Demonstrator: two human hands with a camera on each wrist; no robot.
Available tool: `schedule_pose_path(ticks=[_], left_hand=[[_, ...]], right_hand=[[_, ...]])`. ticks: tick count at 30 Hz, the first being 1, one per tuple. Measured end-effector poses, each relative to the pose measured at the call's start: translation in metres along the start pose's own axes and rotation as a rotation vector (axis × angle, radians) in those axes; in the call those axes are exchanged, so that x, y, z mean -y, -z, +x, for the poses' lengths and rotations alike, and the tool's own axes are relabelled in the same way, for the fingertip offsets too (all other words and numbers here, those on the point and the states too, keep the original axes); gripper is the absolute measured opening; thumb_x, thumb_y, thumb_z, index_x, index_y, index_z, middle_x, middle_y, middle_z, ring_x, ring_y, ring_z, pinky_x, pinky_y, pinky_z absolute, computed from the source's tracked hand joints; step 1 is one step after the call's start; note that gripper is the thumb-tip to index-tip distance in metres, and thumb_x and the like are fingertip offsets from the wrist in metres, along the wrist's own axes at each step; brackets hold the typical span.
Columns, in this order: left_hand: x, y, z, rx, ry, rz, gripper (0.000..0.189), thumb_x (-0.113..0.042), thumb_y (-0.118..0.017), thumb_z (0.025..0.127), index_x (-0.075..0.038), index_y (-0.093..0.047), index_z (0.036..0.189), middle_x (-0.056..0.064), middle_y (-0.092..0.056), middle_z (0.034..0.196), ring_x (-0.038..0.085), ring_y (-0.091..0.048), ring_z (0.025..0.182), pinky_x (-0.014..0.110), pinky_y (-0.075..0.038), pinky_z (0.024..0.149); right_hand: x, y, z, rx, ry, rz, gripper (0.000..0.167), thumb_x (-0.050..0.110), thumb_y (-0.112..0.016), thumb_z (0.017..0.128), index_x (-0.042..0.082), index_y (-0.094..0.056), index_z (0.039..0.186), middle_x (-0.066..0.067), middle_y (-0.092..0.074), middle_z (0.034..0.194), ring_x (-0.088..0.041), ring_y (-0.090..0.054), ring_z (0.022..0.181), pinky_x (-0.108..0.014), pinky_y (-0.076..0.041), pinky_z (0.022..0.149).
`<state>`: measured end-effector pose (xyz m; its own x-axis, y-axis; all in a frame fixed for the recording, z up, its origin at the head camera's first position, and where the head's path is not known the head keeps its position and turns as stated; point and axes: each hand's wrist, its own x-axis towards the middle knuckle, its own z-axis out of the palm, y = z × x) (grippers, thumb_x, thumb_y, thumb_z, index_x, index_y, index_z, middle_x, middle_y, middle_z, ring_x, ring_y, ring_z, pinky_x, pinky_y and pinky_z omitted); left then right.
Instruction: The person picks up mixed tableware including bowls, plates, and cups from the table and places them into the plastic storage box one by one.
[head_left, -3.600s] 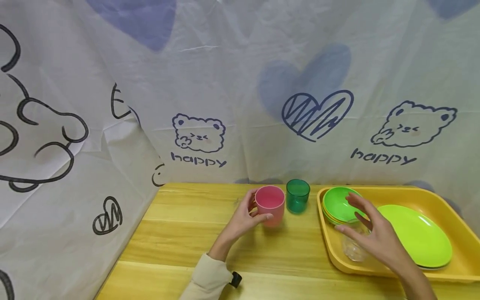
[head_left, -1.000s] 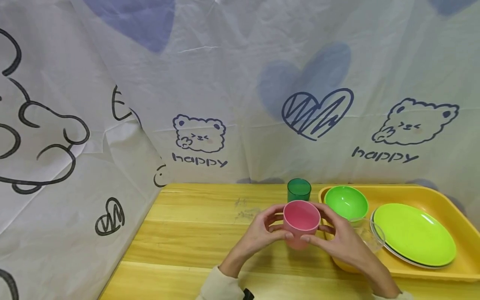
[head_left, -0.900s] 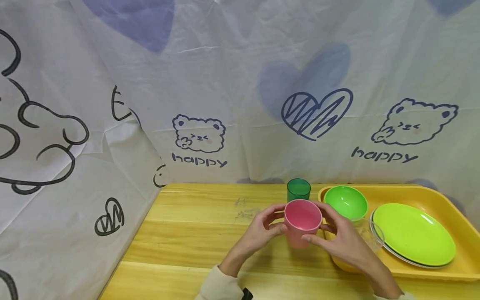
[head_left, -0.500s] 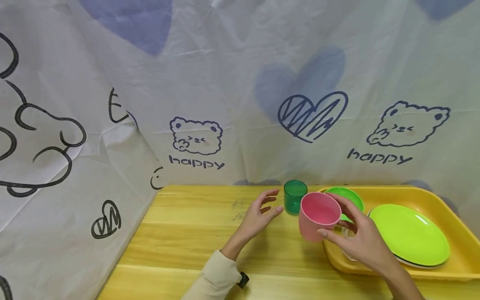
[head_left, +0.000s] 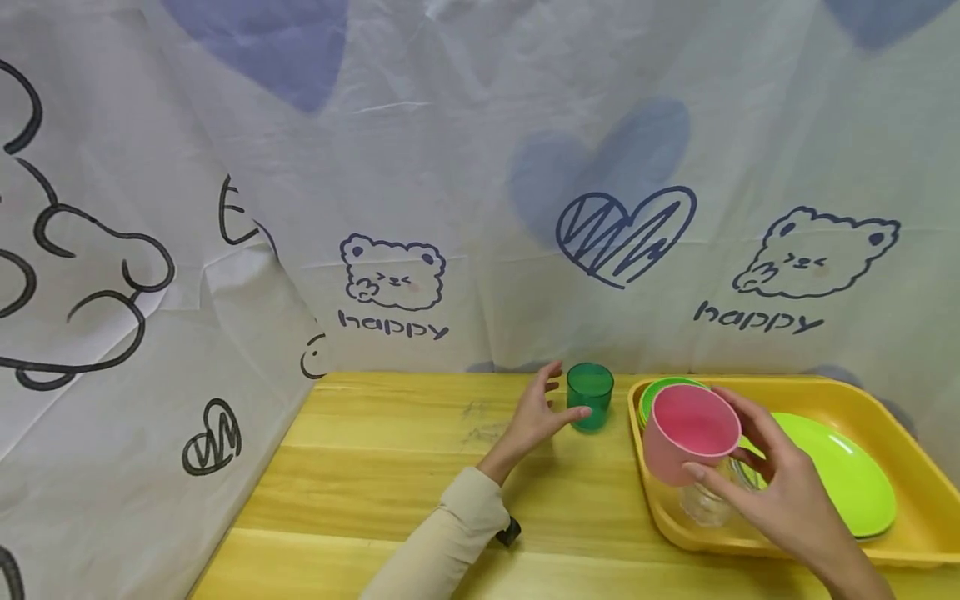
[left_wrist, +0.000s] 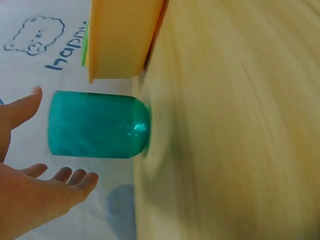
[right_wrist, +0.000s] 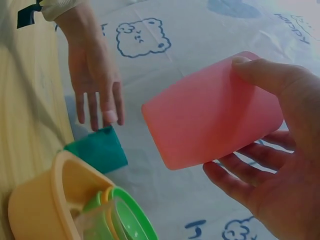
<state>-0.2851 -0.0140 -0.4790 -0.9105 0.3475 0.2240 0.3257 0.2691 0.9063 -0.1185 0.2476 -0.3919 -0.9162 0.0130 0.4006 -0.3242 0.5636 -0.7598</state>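
Note:
A pink cup (head_left: pixel 686 433) is in my right hand (head_left: pixel 787 483), held by thumb and fingers over the left part of the yellow tray (head_left: pixel 922 533); the right wrist view shows the pink cup (right_wrist: pixel 215 110) tilted. Near the back of the table, my left hand (head_left: pixel 534 417) reaches beside a green see-through cup (head_left: pixel 590 400), fingers spread. In the left wrist view the green cup (left_wrist: pixel 97 125) stands on the table, between thumb and fingers, with gaps on both sides. Beneath the pink cup in the tray is a clear cup (head_left: pixel 703 507), partly hidden.
The tray also holds stacked green and yellow bowls (head_left: pixel 660 396), mostly behind the pink cup, and a lime-green plate (head_left: pixel 855 475) on the right. A printed cloth (head_left: pixel 487 167) hangs behind the wooden table (head_left: pixel 360 500) and along its left side.
Both hands held the pink cup a second ago. The left hand let go and moved to the green cup, while the right hand carried the pink cup right, over the tray.

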Motion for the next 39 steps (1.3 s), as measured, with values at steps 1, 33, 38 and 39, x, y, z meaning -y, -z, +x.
schedule_pose_path(ticks=[1,33,38,39], left_hand=[[0.002,-0.002,0.003,0.0,0.013,-0.005,0.088,-0.021,-0.083,0.089,-0.007,-0.032,0.159,0.018,-0.042,0.155,0.042,-0.044,0.138,0.057,-0.045,0.109],[0.015,-0.034,0.031,-0.015,0.089,0.022,0.075,-0.022,-0.082,0.09,-0.006,-0.043,0.152,0.018,-0.058,0.138,0.036,-0.056,0.127,0.049,-0.051,0.103],[0.015,-0.03,0.03,-0.013,0.057,0.035,0.074,-0.019,-0.081,0.091,-0.004,-0.043,0.152,0.02,-0.059,0.136,0.036,-0.058,0.124,0.05,-0.051,0.102],[0.014,-0.029,0.03,-0.01,0.049,0.034,0.073,-0.019,-0.081,0.091,-0.003,-0.043,0.152,0.02,-0.059,0.136,0.036,-0.058,0.124,0.051,-0.051,0.103]], right_hand=[[-0.001,0.003,-0.001,-0.011,0.001,-0.005,0.089,0.013,-0.089,0.08,0.013,-0.041,0.155,-0.013,-0.055,0.142,0.01,-0.047,0.117,-0.002,-0.045,0.084],[-0.071,0.015,-0.018,-0.124,-0.148,-0.115,0.091,0.022,-0.086,0.085,0.005,-0.033,0.157,-0.024,-0.048,0.142,-0.006,-0.047,0.113,0.003,-0.039,0.077],[-0.074,0.009,-0.017,-0.073,-0.18,-0.129,0.091,0.025,-0.087,0.084,0.001,-0.035,0.155,-0.027,-0.049,0.142,-0.038,-0.047,0.12,0.005,-0.036,0.077],[-0.074,0.008,-0.016,-0.062,-0.185,-0.131,0.092,0.026,-0.087,0.084,0.001,-0.035,0.155,-0.028,-0.049,0.142,-0.042,-0.047,0.12,0.005,-0.036,0.077]])
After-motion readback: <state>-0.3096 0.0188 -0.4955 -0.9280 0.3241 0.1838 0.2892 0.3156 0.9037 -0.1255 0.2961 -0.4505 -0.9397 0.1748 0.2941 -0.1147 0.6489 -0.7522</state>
